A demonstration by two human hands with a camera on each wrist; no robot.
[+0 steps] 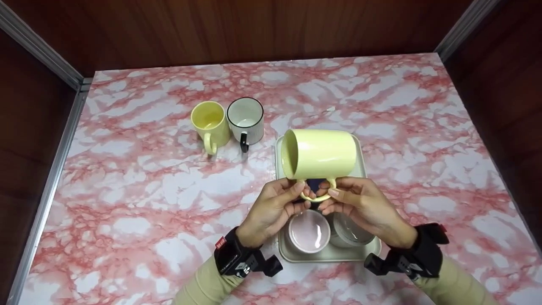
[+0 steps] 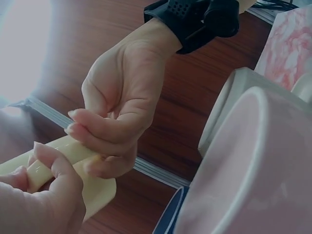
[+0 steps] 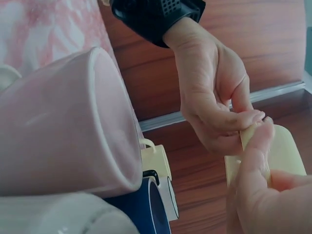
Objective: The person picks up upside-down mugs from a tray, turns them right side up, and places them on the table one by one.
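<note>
A pale yellow mug [image 1: 326, 154] is held on its side above the tray, its mouth facing left and its handle toward me. My left hand [image 1: 271, 207] pinches the handle near the mouth end. At the base end, my right hand [image 1: 366, 203] pinches the same handle between thumb and fingers. Both wrist views show the fingers of the two hands close together on the handle. Beneath the hands, a pink mug [image 1: 309, 233] and a whitish mug [image 1: 351, 233] sit on the beige tray [image 1: 334, 255]. A dark blue mug [image 3: 139, 207] is mostly hidden in the head view.
Left of the tray, a yellow mug [image 1: 211, 123] and a white mug with a black rim and handle [image 1: 250, 123] stand upright side by side. The table [image 1: 139, 203] has a red-and-white marbled top. Dark wood panels [image 1: 254, 29] enclose it at the back and sides.
</note>
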